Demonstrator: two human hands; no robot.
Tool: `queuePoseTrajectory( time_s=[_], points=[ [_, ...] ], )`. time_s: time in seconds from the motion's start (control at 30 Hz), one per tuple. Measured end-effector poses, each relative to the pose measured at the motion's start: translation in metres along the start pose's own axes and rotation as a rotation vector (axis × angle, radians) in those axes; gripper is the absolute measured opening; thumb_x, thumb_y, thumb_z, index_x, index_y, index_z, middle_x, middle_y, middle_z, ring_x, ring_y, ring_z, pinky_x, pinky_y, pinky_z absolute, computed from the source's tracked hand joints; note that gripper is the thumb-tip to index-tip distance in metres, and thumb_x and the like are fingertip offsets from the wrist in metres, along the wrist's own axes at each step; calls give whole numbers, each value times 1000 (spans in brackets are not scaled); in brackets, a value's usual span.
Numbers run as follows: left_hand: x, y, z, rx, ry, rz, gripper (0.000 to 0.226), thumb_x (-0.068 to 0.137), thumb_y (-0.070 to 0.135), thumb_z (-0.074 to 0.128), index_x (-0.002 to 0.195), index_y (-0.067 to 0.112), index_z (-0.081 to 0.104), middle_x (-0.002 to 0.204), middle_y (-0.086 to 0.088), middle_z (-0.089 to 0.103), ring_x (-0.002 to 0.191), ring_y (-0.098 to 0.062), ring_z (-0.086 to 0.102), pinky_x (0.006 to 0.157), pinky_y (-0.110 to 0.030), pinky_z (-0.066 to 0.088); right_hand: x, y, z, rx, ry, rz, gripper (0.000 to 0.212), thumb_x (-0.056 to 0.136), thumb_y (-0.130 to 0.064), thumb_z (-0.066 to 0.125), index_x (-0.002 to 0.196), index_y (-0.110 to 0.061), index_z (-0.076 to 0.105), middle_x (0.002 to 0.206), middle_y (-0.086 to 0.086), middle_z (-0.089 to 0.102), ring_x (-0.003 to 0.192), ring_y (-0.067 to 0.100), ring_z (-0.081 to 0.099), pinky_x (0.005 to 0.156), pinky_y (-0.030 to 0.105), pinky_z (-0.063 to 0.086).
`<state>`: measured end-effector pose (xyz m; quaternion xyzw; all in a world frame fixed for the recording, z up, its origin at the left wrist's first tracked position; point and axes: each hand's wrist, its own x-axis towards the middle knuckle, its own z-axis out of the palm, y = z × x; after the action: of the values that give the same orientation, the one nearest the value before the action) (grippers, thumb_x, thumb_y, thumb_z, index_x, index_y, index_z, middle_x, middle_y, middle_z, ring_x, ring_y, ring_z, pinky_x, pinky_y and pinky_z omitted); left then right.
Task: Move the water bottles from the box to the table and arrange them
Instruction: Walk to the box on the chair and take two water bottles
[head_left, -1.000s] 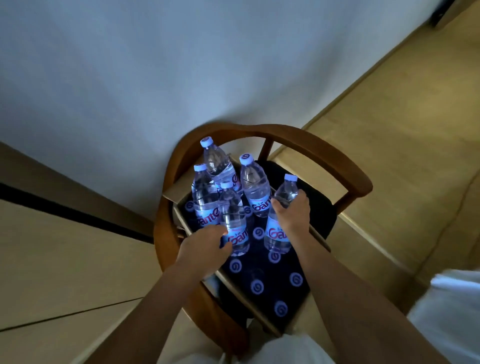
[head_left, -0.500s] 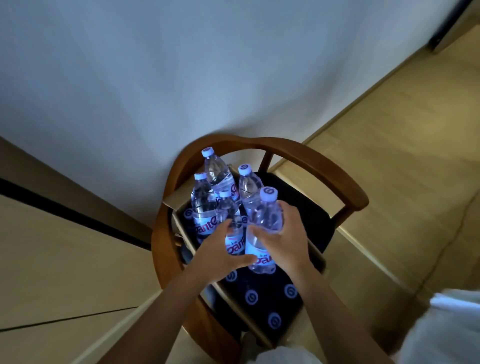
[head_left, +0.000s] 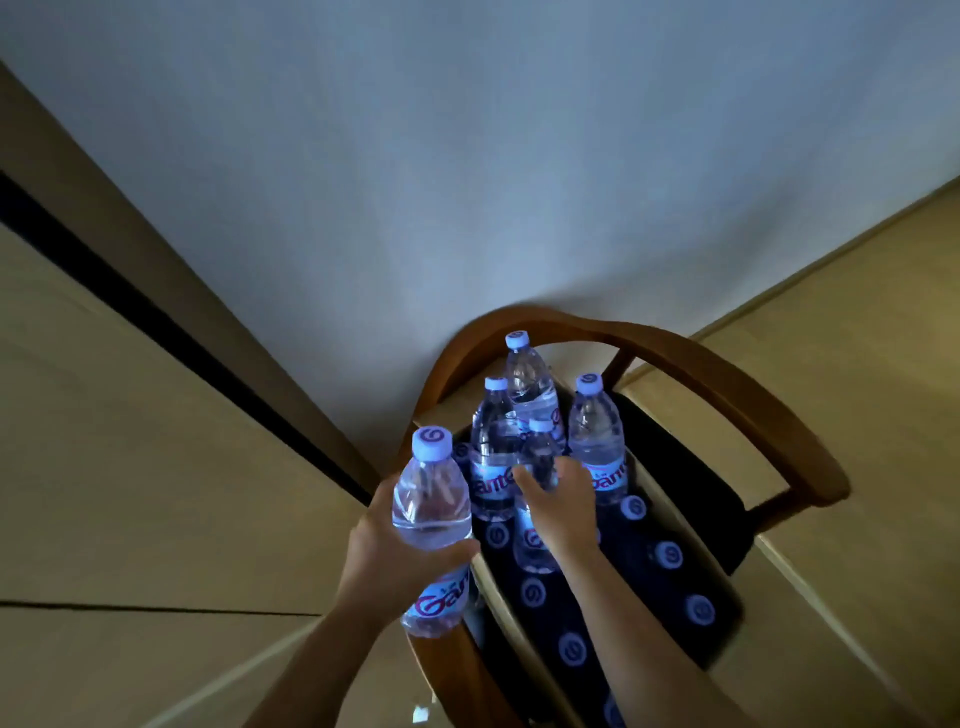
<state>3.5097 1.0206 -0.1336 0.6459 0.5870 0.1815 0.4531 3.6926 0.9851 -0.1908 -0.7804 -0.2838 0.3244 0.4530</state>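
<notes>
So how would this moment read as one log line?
left hand: holds lifted bottle | right hand: grips bottle in box | box: on chair

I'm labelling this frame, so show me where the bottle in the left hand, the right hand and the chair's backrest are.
bottle in the left hand (head_left: 431, 506): head view, clear upper body.
right hand (head_left: 563, 506): head view, back of the hand.
chair backrest (head_left: 691, 358): head view, curved wooden top rail.
</notes>
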Motion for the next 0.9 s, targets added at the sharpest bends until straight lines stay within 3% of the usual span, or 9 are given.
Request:
queuePoseTrajectory(
  time_s=[0.07, 0.1, 0.23, 0.37, 0.5, 0.63, 0.73, 0.8, 0.9],
  points=[
    [-2, -9, -9, 15, 28, -42, 63, 35, 56, 76, 92, 36, 59, 82, 11, 69, 76, -5, 67, 68, -29, 54, 13, 18, 14, -176, 4, 120, 49, 81, -40, 68, 102, 1, 53, 106, 17, 54, 104, 25, 51, 88, 37, 42],
    [-2, -12, -13, 22, 36, -55, 62, 35, 56, 77, 91, 36, 58, 80, 13, 69, 74, -3, 67, 66, -28, 54, 20, 23, 21, -249, 2, 162, 64, 81, -43, 67, 122, 2, 47, 124, 19, 48, 121, 29, 42, 98, 39, 37],
    [-4, -16, -21, 0, 77, -43, 64, 34, 52, 79, 92, 36, 57, 82, 27, 67, 70, 5, 66, 57, -13, 47, 38, 25, 35, -340, 11, 275, 98, 77, -48, 70, 144, 1, 17, 147, 20, 22, 136, 35, 21, 103, 47, 36],
    [-8, -11, -24, -31, 104, -30, 57, 44, 32, 88, 93, 34, 58, 82, 27, 68, 70, 5, 66, 52, -7, 46, 49, 34, 35, -376, -14, 285, 97, 78, -43, 71, 143, 3, 17, 146, 21, 26, 134, 37, 27, 103, 46, 34],
    [-18, -9, -26, -64, 145, -4, 60, 43, 36, 86, 95, 33, 57, 84, 21, 69, 72, 2, 67, 55, -10, 49, 39, 41, 28, -435, 4, 110, 88, 76, -43, 73, 137, 4, 30, 140, 22, 36, 132, 35, 30, 100, 47, 38],
    [-34, -10, -23, -107, 226, 2, 62, 44, 34, 88, 98, 27, 58, 82, 8, 71, 73, -1, 68, 56, -14, 50, 13, 33, 18, -332, 41, -162, 68, 61, -31, 84, 113, 0, 52, 111, 16, 51, 113, 31, 41, 84, 40, 42],
    [-49, -13, -19, -158, 291, -13, 69, 38, 45, 85, 99, 25, 59, 85, 3, 71, 75, -7, 69, 64, -25, 54, -8, 15, 10, -156, 17, -347, 53, 54, -20, 86, 94, -6, 54, 93, 1, 48, 97, 20, 43, 79, 30, 37],
    [-62, -17, -18, -191, 334, -36, 69, 38, 42, 86, 98, 23, 60, 86, 3, 72, 75, -8, 69, 62, -24, 54, -29, -3, 6, -36, -43, -453, 49, 53, -20, 83, 91, -9, 54, 90, -7, 45, 92, 15, 45, 79, 25, 39],
    [-80, -25, -19, -232, 396, -65, 63, 41, 29, 91, 96, 23, 61, 85, 7, 72, 73, -5, 69, 56, -16, 50, -57, -25, 5, -4, -260, -591, 52, 59, -38, 79, 93, -8, 54, 93, 1, 51, 90, 16, 50, 78, 19, 41]
  ],
)
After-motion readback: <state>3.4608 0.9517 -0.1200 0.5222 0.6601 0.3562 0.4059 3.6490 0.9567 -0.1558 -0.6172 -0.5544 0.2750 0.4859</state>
